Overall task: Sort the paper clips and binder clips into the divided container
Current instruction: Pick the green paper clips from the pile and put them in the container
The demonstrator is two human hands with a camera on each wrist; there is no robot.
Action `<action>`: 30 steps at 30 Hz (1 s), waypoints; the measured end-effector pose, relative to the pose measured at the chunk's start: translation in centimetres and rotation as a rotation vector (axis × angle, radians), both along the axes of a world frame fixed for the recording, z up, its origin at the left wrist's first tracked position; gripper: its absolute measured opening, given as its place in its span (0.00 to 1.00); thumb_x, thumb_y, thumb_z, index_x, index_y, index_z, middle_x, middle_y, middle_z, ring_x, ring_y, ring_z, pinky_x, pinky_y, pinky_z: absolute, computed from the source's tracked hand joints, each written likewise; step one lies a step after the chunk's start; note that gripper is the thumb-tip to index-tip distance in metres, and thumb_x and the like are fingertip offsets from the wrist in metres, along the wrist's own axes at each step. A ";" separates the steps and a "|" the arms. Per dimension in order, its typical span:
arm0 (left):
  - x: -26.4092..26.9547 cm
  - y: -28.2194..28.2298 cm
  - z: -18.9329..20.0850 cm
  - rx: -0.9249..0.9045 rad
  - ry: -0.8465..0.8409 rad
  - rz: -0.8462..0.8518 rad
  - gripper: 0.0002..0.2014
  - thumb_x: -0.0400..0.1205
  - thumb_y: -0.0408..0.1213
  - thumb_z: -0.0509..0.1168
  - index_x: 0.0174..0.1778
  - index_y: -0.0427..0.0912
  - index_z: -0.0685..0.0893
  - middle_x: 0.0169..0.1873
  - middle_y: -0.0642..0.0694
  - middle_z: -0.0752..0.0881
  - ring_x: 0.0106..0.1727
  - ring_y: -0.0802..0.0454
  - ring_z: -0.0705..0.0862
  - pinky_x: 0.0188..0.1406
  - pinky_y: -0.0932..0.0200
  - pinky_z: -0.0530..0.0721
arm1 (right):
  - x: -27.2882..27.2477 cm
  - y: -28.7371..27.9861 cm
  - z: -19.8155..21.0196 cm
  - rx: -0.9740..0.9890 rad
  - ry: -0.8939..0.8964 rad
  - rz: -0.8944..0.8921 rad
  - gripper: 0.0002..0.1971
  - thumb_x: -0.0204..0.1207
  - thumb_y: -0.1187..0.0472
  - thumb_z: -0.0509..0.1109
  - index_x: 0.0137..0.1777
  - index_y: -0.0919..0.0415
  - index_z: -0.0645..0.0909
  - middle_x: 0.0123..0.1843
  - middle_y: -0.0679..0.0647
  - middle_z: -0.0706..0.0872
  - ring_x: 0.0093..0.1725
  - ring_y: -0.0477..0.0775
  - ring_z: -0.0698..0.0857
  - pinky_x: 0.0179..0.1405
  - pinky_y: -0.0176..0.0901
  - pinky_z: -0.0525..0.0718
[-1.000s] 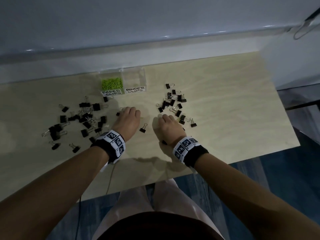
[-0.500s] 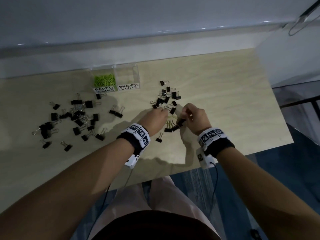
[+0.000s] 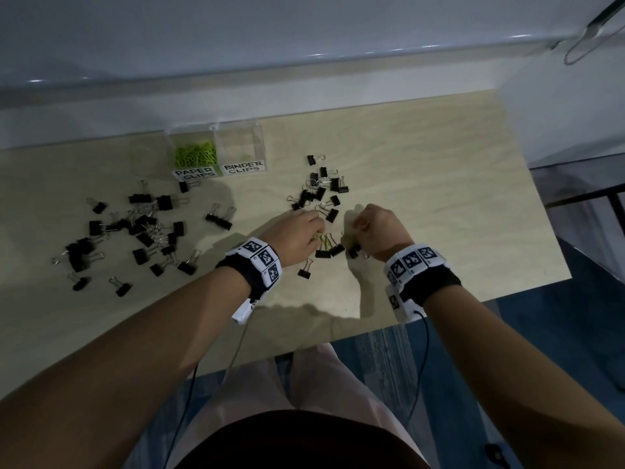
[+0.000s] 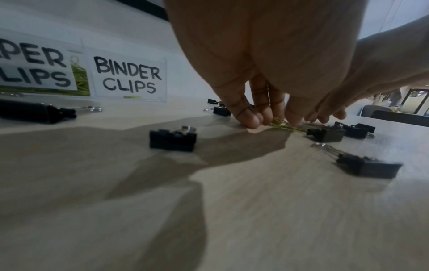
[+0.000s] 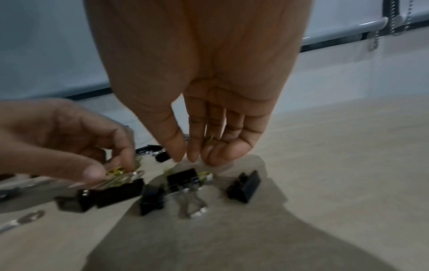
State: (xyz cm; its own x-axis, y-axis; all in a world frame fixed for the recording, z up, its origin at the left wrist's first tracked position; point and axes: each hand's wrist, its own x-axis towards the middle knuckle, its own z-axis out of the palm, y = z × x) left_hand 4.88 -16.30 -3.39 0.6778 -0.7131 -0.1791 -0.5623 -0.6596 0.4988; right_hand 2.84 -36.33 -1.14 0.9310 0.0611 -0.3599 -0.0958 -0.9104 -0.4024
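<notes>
Green wire shows at both grips: the left hand (image 5: pixel 76 146) pinches a few green paper clips (image 5: pixel 116 172) between thumb and fingertips just above the worktop (image 3: pixel 422 184), and the right hand (image 5: pixel 204 113) keeps at least one more tucked against its curled fingers while thumb and forefinger hover, nearly touching, over a black binder clip (image 5: pixel 183 178) with green wire caught beside it. Low, fingertip-only holds suit such thin pieces, and working both hands in the same small cluster probably lets the last green strays be teased out of the black ones. Around the hands the binder clips lie loose, one group (image 3: pixel 321 191) just beyond the fingers and a larger scatter (image 3: pixel 135 231) well off to the left. At the back edge stands the clear divided container (image 3: pixel 260 143); its left compartment, labelled "PAPER CLIPS" (image 3: pixel 194 173), holds a green heap, while the right one, labelled "BINDER CLIPS" (image 3: pixel 243 167), looks nearly bare apart from one green clip seen low inside from the left wrist view. Judging by that, the binder clips are still to be sorted.
</notes>
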 end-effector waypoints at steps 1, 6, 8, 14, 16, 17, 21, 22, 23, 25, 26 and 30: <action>0.0 -0.1 0.0 0.008 0.015 -0.012 0.12 0.82 0.41 0.62 0.59 0.41 0.79 0.57 0.48 0.80 0.58 0.49 0.76 0.60 0.57 0.73 | -0.1 0.5 0.1 -0.028 0.002 0.058 0.07 0.75 0.62 0.67 0.40 0.63 0.83 0.42 0.58 0.80 0.41 0.58 0.82 0.40 0.41 0.80; 0.4 -0.9 -0.1 0.037 0.059 0.020 0.10 0.81 0.40 0.65 0.53 0.39 0.81 0.55 0.45 0.79 0.58 0.48 0.75 0.49 0.65 0.64 | -0.2 1.9 0.3 -0.049 0.048 0.072 0.09 0.66 0.73 0.67 0.41 0.59 0.83 0.46 0.58 0.78 0.45 0.60 0.80 0.47 0.42 0.80; 0.4 -1.1 -0.1 0.076 0.071 0.021 0.08 0.82 0.38 0.64 0.52 0.38 0.81 0.54 0.44 0.78 0.58 0.47 0.74 0.50 0.62 0.66 | -0.1 2.2 -0.2 -0.077 0.083 0.088 0.12 0.65 0.74 0.66 0.39 0.54 0.81 0.45 0.54 0.74 0.45 0.58 0.78 0.44 0.42 0.78; 0.2 0.4 0.3 0.142 -0.025 0.007 0.08 0.85 0.32 0.56 0.53 0.34 0.78 0.55 0.38 0.78 0.55 0.42 0.75 0.52 0.52 0.73 | 0.4 2.2 -1.0 -0.120 0.078 0.058 0.08 0.72 0.68 0.67 0.50 0.64 0.80 0.52 0.59 0.80 0.51 0.59 0.80 0.48 0.43 0.77; 0.3 1.8 0.3 0.139 -0.039 0.053 0.09 0.85 0.33 0.56 0.54 0.33 0.78 0.55 0.37 0.78 0.56 0.41 0.76 0.53 0.53 0.71 | 0.7 2.6 -0.8 -0.077 0.049 0.013 0.06 0.72 0.71 0.65 0.47 0.65 0.80 0.49 0.59 0.81 0.50 0.60 0.81 0.46 0.43 0.76; 0.4 2.6 0.2 0.132 -0.042 0.089 0.09 0.85 0.33 0.56 0.53 0.33 0.78 0.54 0.37 0.79 0.56 0.40 0.77 0.54 0.52 0.72 | 1.0 3.0 -0.7 -0.040 0.027 -0.024 0.06 0.72 0.73 0.63 0.44 0.64 0.79 0.47 0.58 0.81 0.48 0.59 0.81 0.43 0.41 0.76; 0.8 6.6 0.9 -0.011 0.041 0.334 0.06 0.83 0.33 0.59 0.47 0.34 0.79 0.48 0.38 0.80 0.51 0.42 0.77 0.49 0.55 0.72 | 3.1 6.8 0.7 0.192 -0.067 -0.132 0.08 0.73 0.73 0.65 0.37 0.61 0.79 0.40 0.56 0.84 0.43 0.57 0.83 0.39 0.37 0.75; 1.1 7.7 1.4 -0.069 0.036 0.392 0.05 0.82 0.33 0.60 0.45 0.35 0.79 0.45 0.40 0.79 0.48 0.44 0.77 0.46 0.56 0.71 | 3.9 8.2 1.2 0.256 -0.098 -0.124 0.06 0.72 0.73 0.66 0.37 0.63 0.80 0.39 0.58 0.86 0.42 0.57 0.84 0.40 0.39 0.78; 1.5 8.8 1.9 -0.119 0.012 0.447 0.05 0.82 0.33 0.61 0.43 0.35 0.78 0.43 0.41 0.79 0.45 0.45 0.76 0.43 0.57 0.70 | 4.7 9.8 1.7 0.318 -0.127 -0.113 0.05 0.72 0.73 0.67 0.39 0.66 0.81 0.40 0.59 0.87 0.41 0.57 0.84 0.41 0.40 0.80; 2.9 10.9 3.2 -0.216 -0.048 0.567 0.05 0.81 0.33 0.63 0.41 0.35 0.79 0.39 0.43 0.79 0.40 0.47 0.76 0.40 0.55 0.73 | 6.4 13.2 2.8 0.410 -0.176 -0.096 0.02 0.73 0.71 0.70 0.40 0.65 0.82 0.40 0.57 0.87 0.39 0.52 0.83 0.37 0.30 0.78; 3.8 11.8 3.9 -0.271 -0.076 0.634 0.05 0.81 0.32 0.63 0.41 0.34 0.80 0.38 0.41 0.80 0.39 0.47 0.78 0.39 0.55 0.76 | 7.4 14.9 3.1 0.441 -0.200 -0.089 0.02 0.74 0.70 0.70 0.40 0.64 0.82 0.40 0.55 0.86 0.38 0.49 0.82 0.35 0.25 0.75; 7.5 15.0 4.6 -0.353 -0.172 0.831 0.06 0.80 0.32 0.65 0.41 0.32 0.81 0.37 0.36 0.84 0.35 0.45 0.80 0.35 0.55 0.79 | 10.8 20.9 4.1 0.496 -0.284 -0.095 0.07 0.74 0.72 0.68 0.39 0.60 0.80 0.38 0.53 0.85 0.39 0.51 0.84 0.40 0.39 0.83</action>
State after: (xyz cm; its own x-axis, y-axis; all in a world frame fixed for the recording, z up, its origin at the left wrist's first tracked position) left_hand 12.38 -1.29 1.21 0.9940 0.0211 0.1072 -0.0606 -0.7097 0.7018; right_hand 13.65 -15.39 2.97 0.9966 0.0701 -0.0443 0.0065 -0.5987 -0.8010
